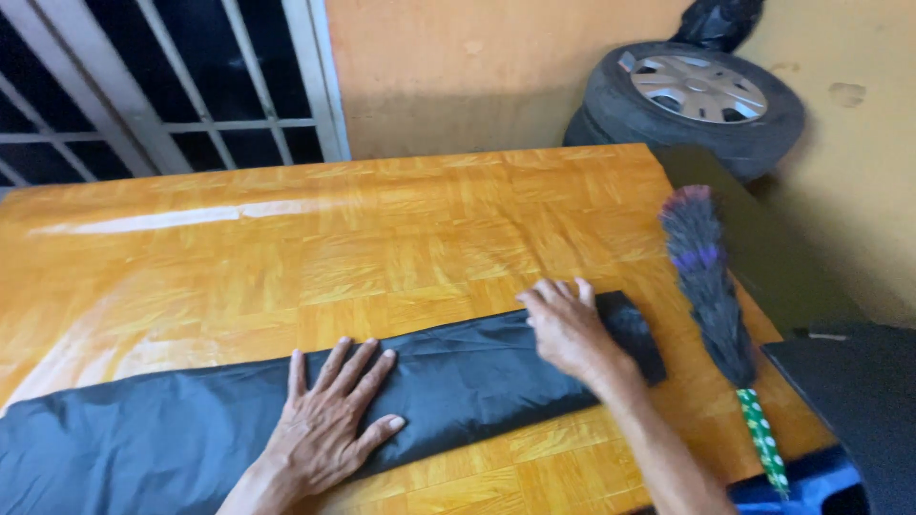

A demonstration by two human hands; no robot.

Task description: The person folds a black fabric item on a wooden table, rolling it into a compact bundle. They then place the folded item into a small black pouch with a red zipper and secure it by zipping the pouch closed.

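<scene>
Pressing flat hands point(329, 420) on smooth, seemingly nylon cloth point(458, 377)

we see no packages, labels, signs or screens anywhere in this view.
</scene>
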